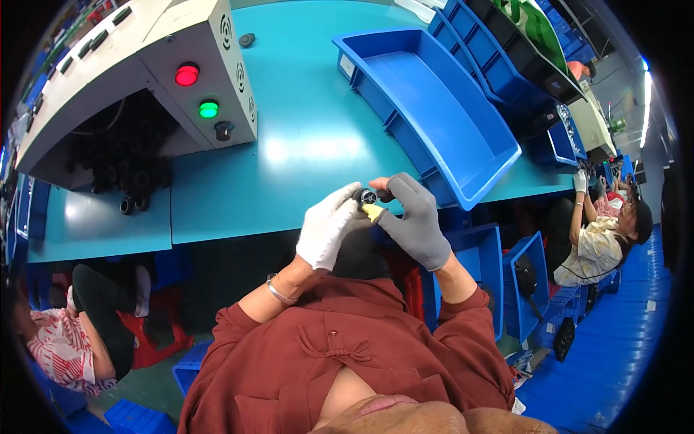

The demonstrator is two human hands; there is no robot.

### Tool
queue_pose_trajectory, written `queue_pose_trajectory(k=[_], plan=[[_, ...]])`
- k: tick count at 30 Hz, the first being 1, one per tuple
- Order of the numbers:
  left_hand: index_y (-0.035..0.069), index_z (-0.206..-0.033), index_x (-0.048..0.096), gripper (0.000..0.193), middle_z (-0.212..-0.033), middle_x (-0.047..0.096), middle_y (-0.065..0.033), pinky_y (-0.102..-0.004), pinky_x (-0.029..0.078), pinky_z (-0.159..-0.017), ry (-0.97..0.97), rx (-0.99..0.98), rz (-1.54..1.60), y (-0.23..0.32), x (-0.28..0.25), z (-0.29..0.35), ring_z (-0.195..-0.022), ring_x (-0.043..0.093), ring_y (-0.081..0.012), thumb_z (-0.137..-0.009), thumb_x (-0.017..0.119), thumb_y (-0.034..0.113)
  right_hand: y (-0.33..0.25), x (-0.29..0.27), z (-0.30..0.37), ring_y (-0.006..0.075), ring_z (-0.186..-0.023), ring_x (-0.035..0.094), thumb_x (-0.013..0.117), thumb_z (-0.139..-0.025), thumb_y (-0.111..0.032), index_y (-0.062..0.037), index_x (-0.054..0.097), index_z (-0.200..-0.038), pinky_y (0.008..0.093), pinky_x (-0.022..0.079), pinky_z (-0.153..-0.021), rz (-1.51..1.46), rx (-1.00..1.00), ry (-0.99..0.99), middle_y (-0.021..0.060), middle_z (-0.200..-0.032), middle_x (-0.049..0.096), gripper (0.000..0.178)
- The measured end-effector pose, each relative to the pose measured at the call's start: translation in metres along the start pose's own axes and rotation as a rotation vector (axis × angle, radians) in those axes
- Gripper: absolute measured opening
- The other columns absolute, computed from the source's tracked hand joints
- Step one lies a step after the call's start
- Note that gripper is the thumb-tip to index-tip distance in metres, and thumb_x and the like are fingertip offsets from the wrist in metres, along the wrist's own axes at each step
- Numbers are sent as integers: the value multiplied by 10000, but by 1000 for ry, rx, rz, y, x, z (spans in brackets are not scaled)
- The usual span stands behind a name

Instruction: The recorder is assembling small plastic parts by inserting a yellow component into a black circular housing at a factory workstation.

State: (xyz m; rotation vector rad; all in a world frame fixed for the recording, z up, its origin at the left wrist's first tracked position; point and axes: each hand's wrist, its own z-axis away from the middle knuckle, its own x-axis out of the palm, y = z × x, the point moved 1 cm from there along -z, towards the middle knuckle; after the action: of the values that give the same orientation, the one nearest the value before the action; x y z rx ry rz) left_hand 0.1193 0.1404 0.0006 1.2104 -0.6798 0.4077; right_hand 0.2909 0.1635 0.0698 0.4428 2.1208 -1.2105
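My left hand [329, 226], in a white glove, pinches a small black wheel-like part [368, 197] with a silver spoked face at the table's near edge. From the other side my right hand [417, 220], in a grey glove, has its fingers closed around the same part. Yellow covers the right thumb's tip, and the end of one finger is bare. A dark bit [385, 195] shows between the right fingers, but I cannot tell whether it is a separate piece.
On the left of the teal table [303, 173] stands a beige machine [188, 43] with red and green lamps, black rings [141, 177] heaped in its opening. A blue tray [448, 101] lies to the right, beside stacked bins [491, 54]. A black wheel [247, 40] lies farther back. Co-workers sit on both sides.
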Motion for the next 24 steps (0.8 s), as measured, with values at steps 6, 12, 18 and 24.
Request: queue_pose_trajectory(k=[6, 12, 18, 24], plan=[[-99, -1331, 546, 402, -1178, 628, -171, -434, 583, -936, -83, -73, 352, -6, -7, 2, -1068, 667, -270, -1019, 605, 148, 0, 11, 7, 264, -825, 624, 737, -761, -15, 0, 707, -1017, 344, 509, -712, -27, -55, 52, 118, -924, 617, 258], [-79, -1305, 557, 386, -1153, 636, -148, -360, 563, -901, 70, -105, 119, -10, -8, -1, -999, 662, -229, -990, 633, 130, -6, 14, 9, 280, -902, 604, 715, -739, 2, -33, 709, -1050, 353, 502, -741, -17, -64, 11, 112, -994, 617, 313], [-42, -1254, 540, 322, -1143, 608, -113, -354, 528, -916, -40, 10, 89, -3, -6, -5, -1010, 631, -199, -979, 625, 104, -18, 22, 14, 265, -974, 630, 695, -814, -9, 1, 661, -1166, 333, 520, -823, -184, 44, 127, 131, -1097, 642, 354], [-11, -1144, 606, 280, -1040, 643, -65, -273, 520, -814, 61, 146, -282, -6, -19, 3, -919, 604, -129, -882, 691, 42, -8, 25, 20, 202, -958, 654, 682, -845, -21, 21, 667, -1129, 306, 521, -844, -371, 134, 38, 105, -1058, 654, 288]])
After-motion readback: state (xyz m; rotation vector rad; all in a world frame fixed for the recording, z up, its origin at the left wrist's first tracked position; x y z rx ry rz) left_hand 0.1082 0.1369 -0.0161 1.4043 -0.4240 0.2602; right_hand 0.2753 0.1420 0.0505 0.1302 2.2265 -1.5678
